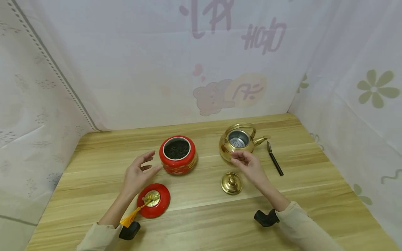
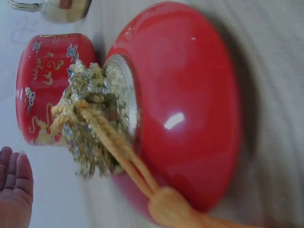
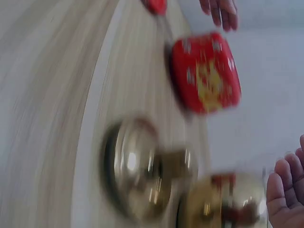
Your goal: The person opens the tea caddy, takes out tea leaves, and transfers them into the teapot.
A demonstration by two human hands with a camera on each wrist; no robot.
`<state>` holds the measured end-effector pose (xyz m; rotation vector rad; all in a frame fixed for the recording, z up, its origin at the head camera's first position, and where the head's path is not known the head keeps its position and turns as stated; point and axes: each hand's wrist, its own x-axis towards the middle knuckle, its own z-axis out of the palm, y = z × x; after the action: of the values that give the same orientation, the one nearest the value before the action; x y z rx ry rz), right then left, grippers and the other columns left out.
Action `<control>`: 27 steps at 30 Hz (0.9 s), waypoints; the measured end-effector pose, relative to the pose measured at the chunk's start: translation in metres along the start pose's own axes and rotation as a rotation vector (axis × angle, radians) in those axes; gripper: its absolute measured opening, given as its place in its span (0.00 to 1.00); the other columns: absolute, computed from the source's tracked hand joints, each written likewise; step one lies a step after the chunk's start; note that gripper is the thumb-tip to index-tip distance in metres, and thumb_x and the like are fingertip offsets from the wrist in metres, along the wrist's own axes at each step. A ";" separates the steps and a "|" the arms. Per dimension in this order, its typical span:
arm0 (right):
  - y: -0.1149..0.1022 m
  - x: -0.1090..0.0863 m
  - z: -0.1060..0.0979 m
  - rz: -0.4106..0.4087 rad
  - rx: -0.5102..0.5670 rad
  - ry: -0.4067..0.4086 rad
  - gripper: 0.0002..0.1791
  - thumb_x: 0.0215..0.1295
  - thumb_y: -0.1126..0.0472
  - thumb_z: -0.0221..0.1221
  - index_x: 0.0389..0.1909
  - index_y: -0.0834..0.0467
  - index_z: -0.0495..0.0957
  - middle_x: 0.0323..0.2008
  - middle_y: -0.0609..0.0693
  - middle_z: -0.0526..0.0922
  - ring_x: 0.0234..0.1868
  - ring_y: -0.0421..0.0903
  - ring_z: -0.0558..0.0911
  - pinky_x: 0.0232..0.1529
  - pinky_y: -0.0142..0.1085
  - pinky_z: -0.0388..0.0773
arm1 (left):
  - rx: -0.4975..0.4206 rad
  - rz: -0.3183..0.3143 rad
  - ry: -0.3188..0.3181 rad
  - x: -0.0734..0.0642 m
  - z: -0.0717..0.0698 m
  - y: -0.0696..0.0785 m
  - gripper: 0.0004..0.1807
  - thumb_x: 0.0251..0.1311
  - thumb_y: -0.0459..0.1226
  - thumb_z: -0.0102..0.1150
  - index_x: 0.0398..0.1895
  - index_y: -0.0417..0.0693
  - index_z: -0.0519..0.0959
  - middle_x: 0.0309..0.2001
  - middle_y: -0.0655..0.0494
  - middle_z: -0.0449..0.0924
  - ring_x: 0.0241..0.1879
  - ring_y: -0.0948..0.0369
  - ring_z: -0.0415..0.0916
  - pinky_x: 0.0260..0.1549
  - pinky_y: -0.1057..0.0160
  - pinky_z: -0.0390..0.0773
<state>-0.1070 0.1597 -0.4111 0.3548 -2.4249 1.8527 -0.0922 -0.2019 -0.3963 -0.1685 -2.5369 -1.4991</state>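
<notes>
In the head view a red jar (image 1: 177, 166) stands uncovered, dark loose tea leaves (image 1: 177, 150) inside. My left hand (image 1: 138, 171) hovers at its left, thumb and fingers apart and holding nothing. Below that hand lies the jar's red lid (image 1: 161, 203), with a gold knob and an orange tassel (image 1: 128, 219). A gold teapot (image 1: 224, 149) sits at the right without its lid, a perforated strainer (image 1: 237, 141) in its mouth. My right hand (image 1: 249, 167) is in front of the teapot, fingers loosely bent, gripping nothing. The gold teapot lid (image 1: 231, 183) rests left of my right wrist.
A small scoop with a black handle (image 1: 275, 164) lies right of the teapot. Everything is on a wood-grain table (image 1: 201, 223). Printed cloth (image 1: 141, 69) hangs behind it and at both sides. Each wrist wears a black camera mount (image 1: 266, 218).
</notes>
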 end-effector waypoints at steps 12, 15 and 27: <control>0.063 -0.030 -0.095 0.054 -0.514 0.328 0.10 0.62 0.67 0.60 0.42 0.69 0.79 0.34 0.61 0.82 0.29 0.25 0.71 0.28 0.16 0.71 | -0.043 -0.038 -0.101 0.025 0.012 -0.020 0.39 0.50 0.38 0.70 0.66 0.38 0.65 0.66 0.44 0.64 0.66 0.47 0.60 0.60 0.51 0.68; 0.073 -0.038 -0.109 0.070 -0.595 0.338 0.10 0.60 0.68 0.61 0.40 0.70 0.79 0.32 0.61 0.82 0.27 0.27 0.71 0.26 0.17 0.70 | -0.058 -0.042 -0.128 0.028 0.014 -0.022 0.40 0.51 0.37 0.70 0.66 0.37 0.63 0.67 0.42 0.62 0.67 0.46 0.57 0.62 0.49 0.66; 0.083 -0.047 -0.123 0.153 -0.712 0.237 0.13 0.58 0.64 0.63 0.39 0.70 0.77 0.28 0.56 0.80 0.26 0.40 0.74 0.23 0.27 0.71 | -0.096 -0.045 -0.171 0.034 0.024 -0.025 0.43 0.51 0.37 0.69 0.69 0.39 0.59 0.69 0.42 0.59 0.69 0.47 0.54 0.65 0.47 0.61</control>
<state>-0.0898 0.3045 -0.4651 -0.0983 -2.7654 0.8795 -0.1330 -0.1929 -0.4211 -0.2667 -2.6156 -1.6934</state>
